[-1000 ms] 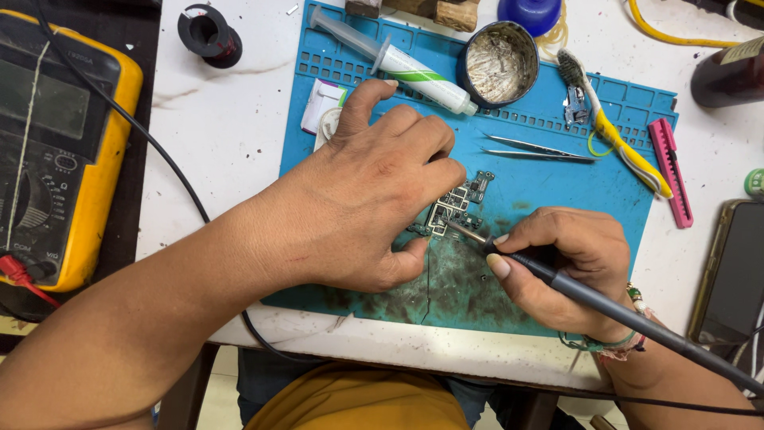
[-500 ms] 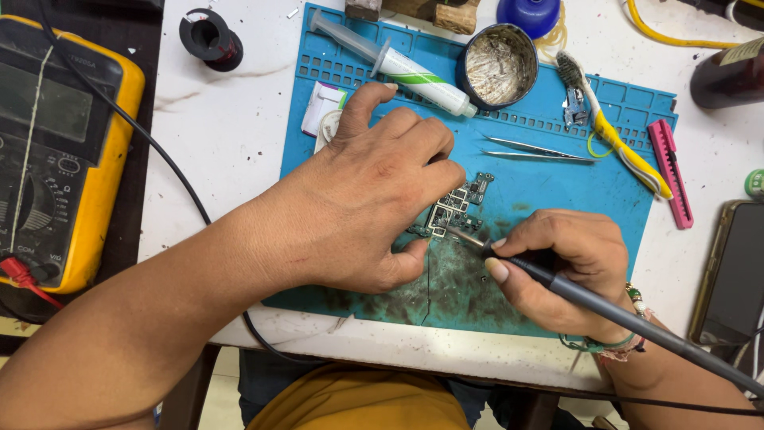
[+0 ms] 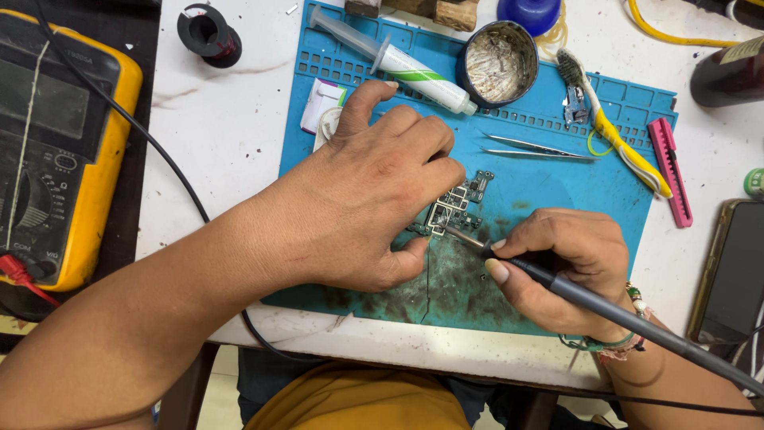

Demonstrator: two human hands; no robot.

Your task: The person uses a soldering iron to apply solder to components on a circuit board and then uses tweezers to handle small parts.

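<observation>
Blue silicone mat [image 3: 549,191], scorched dark along its near edge, carries a small circuit board [image 3: 455,209] at its centre. The left hand [image 3: 374,191] lies flat over the board's 9 o'clock side, fingers curled down, pinning it. The right hand [image 3: 561,267], at 4 o'clock, is closed in a pen grip round a grey soldering iron [image 3: 589,299], tip touching the board's near corner. That board looks light, stiff and fragile, best held by its bare edges. Open mat lies at 3 o'clock. Farther off, tweezers [image 3: 533,149] at 1 o'clock, then a flux tin [image 3: 497,64] and syringe [image 3: 398,60] at 12, crowd the far rim.
</observation>
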